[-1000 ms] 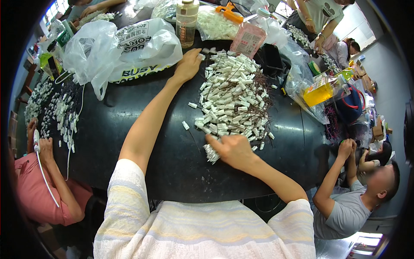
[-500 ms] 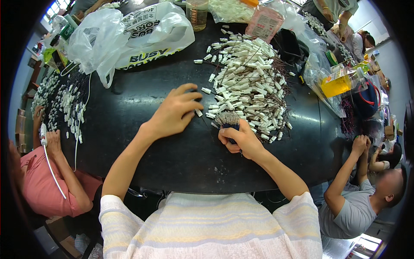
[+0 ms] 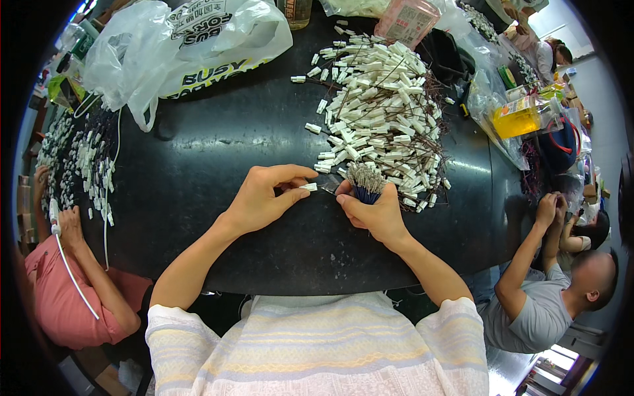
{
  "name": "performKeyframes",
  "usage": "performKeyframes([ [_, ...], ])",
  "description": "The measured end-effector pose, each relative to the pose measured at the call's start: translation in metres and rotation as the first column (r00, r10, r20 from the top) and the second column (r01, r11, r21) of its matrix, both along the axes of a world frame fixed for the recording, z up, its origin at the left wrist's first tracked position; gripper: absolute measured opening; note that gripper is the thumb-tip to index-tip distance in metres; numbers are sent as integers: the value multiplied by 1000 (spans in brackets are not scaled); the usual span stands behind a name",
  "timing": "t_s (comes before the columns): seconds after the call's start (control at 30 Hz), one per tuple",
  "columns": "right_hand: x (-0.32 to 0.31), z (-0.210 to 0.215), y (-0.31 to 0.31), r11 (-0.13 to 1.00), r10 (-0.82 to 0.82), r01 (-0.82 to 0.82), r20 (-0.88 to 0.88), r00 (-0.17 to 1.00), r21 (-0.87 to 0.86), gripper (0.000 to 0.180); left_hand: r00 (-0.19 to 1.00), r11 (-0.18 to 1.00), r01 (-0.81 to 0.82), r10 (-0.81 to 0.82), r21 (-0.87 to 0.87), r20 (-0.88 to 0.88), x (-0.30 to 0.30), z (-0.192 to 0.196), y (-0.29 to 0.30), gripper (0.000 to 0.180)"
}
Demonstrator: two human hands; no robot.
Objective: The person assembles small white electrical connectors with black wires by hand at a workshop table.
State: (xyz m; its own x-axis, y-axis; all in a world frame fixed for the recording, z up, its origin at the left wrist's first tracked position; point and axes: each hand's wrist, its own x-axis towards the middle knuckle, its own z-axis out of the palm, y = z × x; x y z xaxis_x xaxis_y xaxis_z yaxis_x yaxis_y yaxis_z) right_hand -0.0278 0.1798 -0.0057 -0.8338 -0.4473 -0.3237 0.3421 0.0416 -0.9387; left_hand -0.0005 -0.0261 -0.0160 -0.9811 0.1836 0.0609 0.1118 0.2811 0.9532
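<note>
The left hand [image 3: 257, 198] reached in from the side, its thumb and forefinger pinching a small white rectangular plastic connector [image 3: 309, 187] over the black table [image 3: 198, 251]. The step in hand looked like lining the connector up with the right fingertips [image 3: 343, 198], seemingly calling for steady, fine aim; contact was too small to tell. The right hand [image 3: 380, 216] was curled round a dark-blue wire bundle with silvery tips [image 3: 366, 179], near a heap of white connectors with brown leads [image 3: 376, 105].
</note>
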Motion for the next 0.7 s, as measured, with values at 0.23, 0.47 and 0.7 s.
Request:
performKeyframes([
  [0.23,-5,4,5,1000,10,-7,131,991,-19,9,965,995,30,-54,97,257,0,5,0,19],
  [0.47,-5,5,5,991,12,13,182,983,-135,8,979,995,45,-63,92,195,1,2,2,17],
  [0.7,-5,7,1,999,39,-40,72,997,3,8,974,995,92,-97,36,204,2,2,2,17],
])
